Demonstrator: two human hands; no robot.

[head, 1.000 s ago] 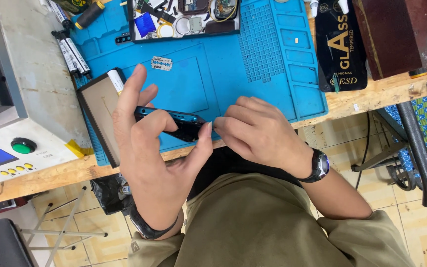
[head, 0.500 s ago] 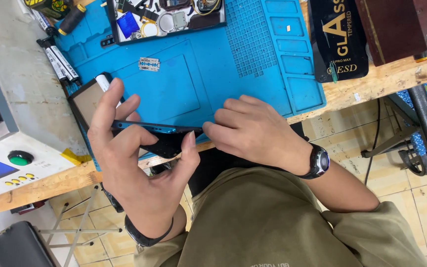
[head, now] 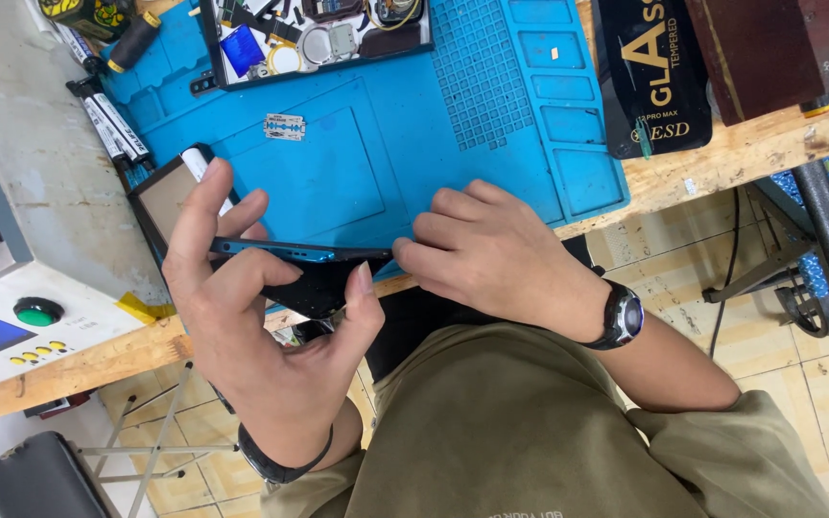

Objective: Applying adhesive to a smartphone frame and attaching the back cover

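1. Holding one phone (head: 290, 252) edge-on above the near edge of the blue mat (head: 386, 163), you have both hands on it.
2. Your left hand (head: 251, 336) grips it between fingers and thumb.
3. Your right hand (head: 491, 254) pinches its other end, fingers closed.
4. One razor blade (head: 285, 127) lies on the mat, well apart from the phone.
5. One tray (head: 314, 29) of small parts sits at the mat's far side.
6. Two markers (head: 112, 129) lie beside the mat's left edge.

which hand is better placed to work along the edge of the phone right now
Right, probably. The left hand wraps the blue-edged phone in a steadying grip, tilted on edge above the blue mat. The right hand has its fingertips at the phone's end, free to move.
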